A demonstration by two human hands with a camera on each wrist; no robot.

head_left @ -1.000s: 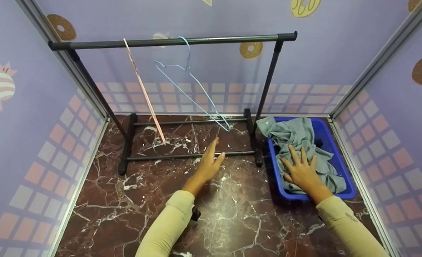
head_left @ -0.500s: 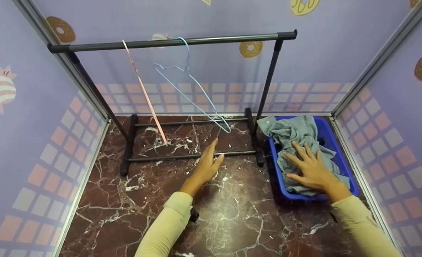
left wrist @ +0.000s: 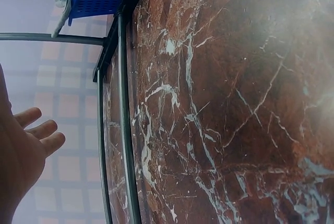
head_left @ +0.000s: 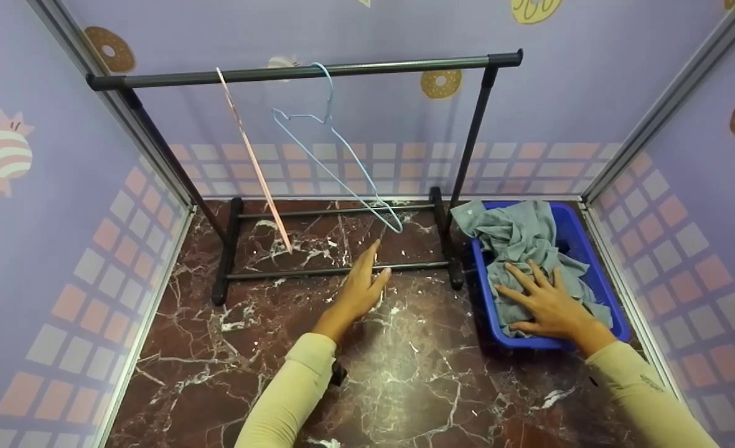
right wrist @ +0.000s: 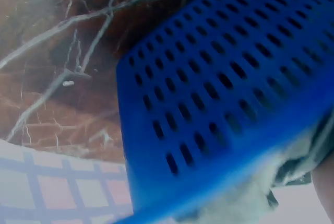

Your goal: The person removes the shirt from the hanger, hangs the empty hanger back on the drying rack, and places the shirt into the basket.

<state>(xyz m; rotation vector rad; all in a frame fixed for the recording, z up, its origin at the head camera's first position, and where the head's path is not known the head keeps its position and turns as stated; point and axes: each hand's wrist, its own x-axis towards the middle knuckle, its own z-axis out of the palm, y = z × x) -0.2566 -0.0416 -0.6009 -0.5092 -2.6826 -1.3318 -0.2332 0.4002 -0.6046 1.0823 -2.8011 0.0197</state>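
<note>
Right hand (head_left: 551, 305) flat on grey cloth (head_left: 523, 249) — in blue basket (head_left: 603, 283).

Found no readable words, labels, brands or numbers anywhere. Noticed a small dark mark on the right sleeve (head_left: 648, 384), too tiny and blurred to read. Saw only pictures on the walls (head_left: 43, 186): donuts (head_left: 440, 83), no lettering.

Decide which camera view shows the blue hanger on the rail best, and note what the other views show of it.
The head view is best: the blue hanger hangs in full from the rack's top rail, beside a pink hanger. The left wrist view shows only the rack's base bars, the marble floor and the left hand; the right wrist view shows only the blue basket. Neither shows the hanger.
</note>
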